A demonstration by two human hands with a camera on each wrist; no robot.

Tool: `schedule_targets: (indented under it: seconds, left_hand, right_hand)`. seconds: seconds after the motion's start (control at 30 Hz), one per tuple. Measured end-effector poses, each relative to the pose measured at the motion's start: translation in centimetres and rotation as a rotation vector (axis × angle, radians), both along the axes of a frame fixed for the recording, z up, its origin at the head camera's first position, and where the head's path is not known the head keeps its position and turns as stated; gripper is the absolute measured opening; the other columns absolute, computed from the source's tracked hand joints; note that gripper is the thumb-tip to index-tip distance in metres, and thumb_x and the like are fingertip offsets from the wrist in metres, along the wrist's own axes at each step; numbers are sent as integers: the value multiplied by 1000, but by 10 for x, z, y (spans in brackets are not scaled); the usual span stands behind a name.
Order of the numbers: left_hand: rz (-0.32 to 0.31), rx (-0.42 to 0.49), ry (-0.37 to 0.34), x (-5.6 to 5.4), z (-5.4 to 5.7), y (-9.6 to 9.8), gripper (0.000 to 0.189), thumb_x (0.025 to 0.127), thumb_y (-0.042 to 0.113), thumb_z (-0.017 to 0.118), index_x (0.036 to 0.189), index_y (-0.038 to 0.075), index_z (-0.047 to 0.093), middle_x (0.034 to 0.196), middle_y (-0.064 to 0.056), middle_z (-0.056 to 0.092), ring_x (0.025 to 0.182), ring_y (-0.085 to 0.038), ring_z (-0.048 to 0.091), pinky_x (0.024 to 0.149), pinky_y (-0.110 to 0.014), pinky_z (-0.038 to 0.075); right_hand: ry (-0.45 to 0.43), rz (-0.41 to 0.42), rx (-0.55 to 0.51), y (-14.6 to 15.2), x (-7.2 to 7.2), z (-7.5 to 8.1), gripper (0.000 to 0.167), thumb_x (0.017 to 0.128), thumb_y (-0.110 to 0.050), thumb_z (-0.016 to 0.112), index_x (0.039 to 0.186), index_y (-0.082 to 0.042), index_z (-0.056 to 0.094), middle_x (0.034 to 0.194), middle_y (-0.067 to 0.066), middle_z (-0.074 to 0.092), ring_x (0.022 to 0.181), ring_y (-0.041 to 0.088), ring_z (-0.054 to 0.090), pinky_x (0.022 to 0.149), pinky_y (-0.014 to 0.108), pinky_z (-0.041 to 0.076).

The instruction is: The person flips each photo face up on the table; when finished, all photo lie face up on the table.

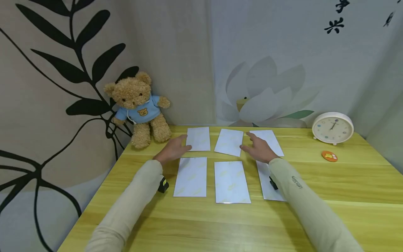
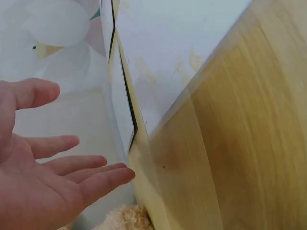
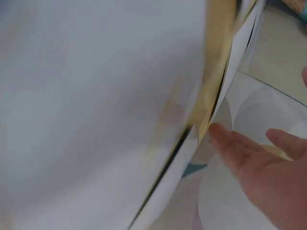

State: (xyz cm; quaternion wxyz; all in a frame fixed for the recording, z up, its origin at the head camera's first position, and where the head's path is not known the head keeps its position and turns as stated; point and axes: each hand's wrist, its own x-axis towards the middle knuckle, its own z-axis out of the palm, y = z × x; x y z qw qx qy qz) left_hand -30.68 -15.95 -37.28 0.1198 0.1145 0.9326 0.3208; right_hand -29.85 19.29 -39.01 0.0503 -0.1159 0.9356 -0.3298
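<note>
White rectangular sheets with faint yellow marks lie in two rows of three on the table. My left hand (image 1: pixel 174 149) is beside the far left sheet (image 1: pixel 199 140), its fingers extended and apart in the left wrist view. Over the inner edge of the far right sheet (image 1: pixel 271 141) reaches my right hand (image 1: pixel 260 149), thumb near the far middle sheet (image 1: pixel 229 141). Neither hand holds anything. Closer to me are the near left sheet (image 1: pixel 190 177), the near middle sheet (image 1: pixel 232 182) and the near right sheet (image 1: pixel 267 185), which my right sleeve partly covers.
A teddy bear (image 1: pixel 141 108) in a blue top sits at the back left against the curtain. At the back right stands a round white clock (image 1: pixel 333 128), with an orange disc (image 1: pixel 329 156) in front of it. Everything rests on a wooden table (image 1: pixel 176 224).
</note>
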Motion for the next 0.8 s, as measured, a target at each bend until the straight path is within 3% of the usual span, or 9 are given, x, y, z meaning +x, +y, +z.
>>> schedule_targets:
  seconds: [0.33, 0.4, 0.47, 0.53, 0.57, 0.63, 0.7, 0.8]
  left_hand:
    - [153, 236, -158, -4, 5, 4, 66, 104, 37, 49, 160, 10, 25, 159, -18, 38, 143, -38, 43, 115, -55, 40]
    - [183, 264, -166, -6, 6, 5, 65, 104, 36, 50, 159, 9, 29, 135, -17, 58, 119, -36, 58, 106, -52, 46]
    - [218, 302, -176, -9, 6, 5, 63, 103, 36, 50, 158, 10, 32, 113, -11, 61, 98, -29, 57, 97, -50, 48]
    - [240, 349, -190, -11, 6, 5, 62, 103, 36, 50, 157, 10, 33, 104, -8, 56, 91, -27, 51, 95, -49, 48]
    - [244, 368, -194, -12, 6, 6, 62, 104, 36, 49, 157, 9, 34, 105, -9, 55, 93, -27, 51, 96, -48, 48]
    - [247, 395, -198, -13, 6, 6, 62, 104, 35, 48, 157, 7, 32, 135, -12, 52, 119, -29, 53, 108, -50, 45]
    - [244, 412, -201, -14, 6, 6, 63, 104, 34, 48, 157, 6, 31, 156, -14, 39, 141, -32, 42, 117, -51, 39]
    - [243, 430, -212, -15, 6, 7, 62, 104, 32, 48, 157, 5, 31, 162, -15, 33, 148, -34, 36, 119, -51, 37]
  right_hand:
    - [-73, -42, -186, -32, -15, -1, 67, 104, -32, 54, 159, -7, 26, 159, 24, 36, 145, 41, 41, 116, 55, 40]
    - [-75, -43, -201, -40, -18, 1, 65, 103, -31, 56, 158, -7, 29, 157, 23, 39, 144, 40, 43, 115, 54, 42]
    - [-78, -41, -207, -48, -20, 3, 64, 103, -30, 56, 157, -7, 32, 156, 23, 41, 143, 40, 44, 114, 53, 43]
    - [-85, -39, -213, -57, -22, 5, 62, 102, -28, 57, 156, -7, 35, 154, 23, 44, 142, 39, 46, 113, 53, 44]
    - [-88, -38, -213, -62, -24, 6, 60, 102, -28, 57, 155, -7, 37, 154, 23, 45, 141, 39, 47, 113, 52, 44]
    - [-101, -35, -214, -71, -26, 6, 58, 102, -28, 57, 154, -7, 39, 152, 23, 47, 140, 39, 48, 113, 52, 44]
    - [-118, -34, -218, -80, -28, 7, 57, 102, -28, 58, 153, -7, 41, 151, 22, 49, 139, 38, 49, 114, 52, 44]
    - [-137, -25, -221, -93, -31, 6, 55, 102, -27, 58, 151, -7, 43, 150, 22, 50, 138, 39, 50, 113, 51, 44]
